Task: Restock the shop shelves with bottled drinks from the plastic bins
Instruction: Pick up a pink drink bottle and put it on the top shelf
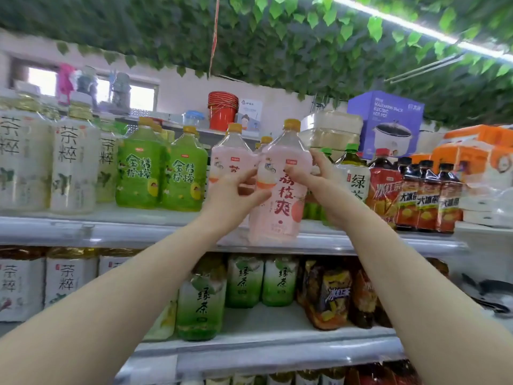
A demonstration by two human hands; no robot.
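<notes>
Green leaves (277,37) cover the ceiling across the top of the frame. Lower shelf (277,345) runs along the bottom, stocked with white, green and dark bottles. Left end of the upper shelf (111,232): white-labelled tea bottles (72,168), yellow caps, packed side by side. Next right, two green bottles (140,173) with orange caps, touching each other. Just right of those a pink bottle (230,154) stands on the shelf, orange cap, lower part hidden by the left hand (233,195). Stacked red buckets (223,112) sit higher up behind it. Left hand reaches up from the lower left; thumb and fingers curl onto the left side of a second pink bottle (280,190), grasping it at mid-label. This held bottle is at centre frame, in front of the standing pink one, tilted with its cap toward the right, base level with the upper shelf's front lip; cannot tell whether the base rests there or hangs just clear. Right hand (319,173) comes up from the lower right; thumb on the label front, fingers wrapped round the bottle's right side, also grasping. Beside that hand, a green-tea bottle (354,176), green cap. Above it, a purple box (385,123) picturing a pot. Then a row of dark iced-tea bottles (427,198), red labels. Orange boxes (472,151) at far right.
</notes>
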